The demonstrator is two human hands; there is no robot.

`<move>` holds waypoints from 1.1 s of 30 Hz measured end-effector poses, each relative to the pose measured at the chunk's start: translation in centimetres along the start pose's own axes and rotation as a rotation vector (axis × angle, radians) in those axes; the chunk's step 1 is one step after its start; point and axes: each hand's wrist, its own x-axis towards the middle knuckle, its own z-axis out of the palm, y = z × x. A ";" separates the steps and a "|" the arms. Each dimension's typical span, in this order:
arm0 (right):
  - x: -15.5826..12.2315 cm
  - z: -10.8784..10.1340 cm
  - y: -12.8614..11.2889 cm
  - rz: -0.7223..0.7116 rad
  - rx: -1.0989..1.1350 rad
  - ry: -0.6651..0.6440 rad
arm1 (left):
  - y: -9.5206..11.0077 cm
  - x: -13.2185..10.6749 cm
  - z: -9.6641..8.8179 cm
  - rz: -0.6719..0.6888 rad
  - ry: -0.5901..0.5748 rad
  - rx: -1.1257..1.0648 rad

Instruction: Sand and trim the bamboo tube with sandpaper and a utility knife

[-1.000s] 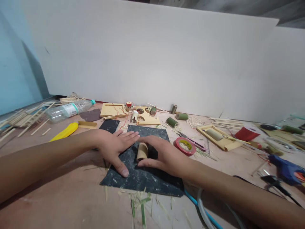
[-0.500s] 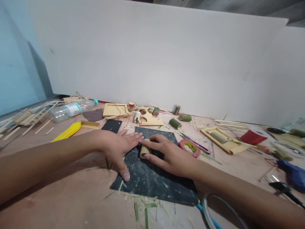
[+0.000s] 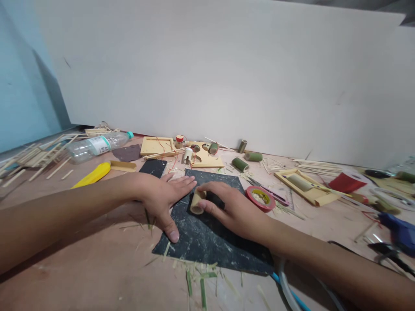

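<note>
A short peeled bamboo tube [image 3: 196, 203] lies on a black sheet that looks like sandpaper [image 3: 217, 246]. My right hand [image 3: 228, 205] grips the tube from the right, thumb near its front end and fingers over its far end. My left hand [image 3: 165, 196] is spread flat across the sheet's left edge, fingers stretched and thumb apart, holding nothing. Green and pale bamboo shavings [image 3: 202, 280] are scattered along the sheet's front edge. A smaller black piece [image 3: 154, 167] lies behind my left hand.
Behind the sheet lie green bamboo pieces [image 3: 240, 164] and a wooden board with cut-outs [image 3: 207, 161]. Red tape [image 3: 260, 198] sits right of it. At left are a plastic bottle [image 3: 100, 146], a yellow-handled tool [image 3: 92, 175] and sticks [image 3: 48, 155]. A blue tool [image 3: 398, 233] lies far right.
The right hand's fingers have shifted slightly on the bamboo tube, and more of the tube shows. The left hand stays flat on the sheet. The camera view has shifted a little.
</note>
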 end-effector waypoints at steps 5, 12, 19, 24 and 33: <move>-0.3 0.3 -0.5 -0.017 0.041 -0.025 | -0.2 0.2 0.1 0.013 -0.009 0.016; -0.6 0.2 -1.8 -0.139 0.102 -0.163 | -0.1 0.2 0.1 0.026 -0.016 0.028; 0.4 -0.3 1.6 0.006 -0.032 0.019 | -0.1 0.1 0.0 0.001 -0.020 0.017; -0.6 0.4 -1.6 -0.162 0.101 -0.145 | -0.1 0.1 0.0 0.017 -0.030 0.032; 0.6 -0.3 1.6 0.014 -0.056 0.038 | -0.2 0.1 0.1 0.032 -0.025 0.048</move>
